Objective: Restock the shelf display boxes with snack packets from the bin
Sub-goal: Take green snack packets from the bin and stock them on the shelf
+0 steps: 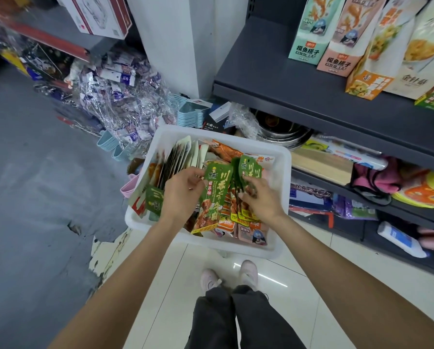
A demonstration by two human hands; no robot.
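Both hands reach down, pinching green packets over the bin.

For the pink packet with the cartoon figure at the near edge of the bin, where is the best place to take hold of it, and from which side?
Probably its near flat edge: the pink packet lies flat by the white bin's near wall, its far part under orange packets. Come from above with the right hand, which is closest, and pinch that free edge.

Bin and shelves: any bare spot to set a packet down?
Free: the dark upper shelf, left of the mint display box, is bare to its front lip. Crowded: the white bin is packed with packets, both hands (left hand, right hand) in it; the lower shelves are cluttered.
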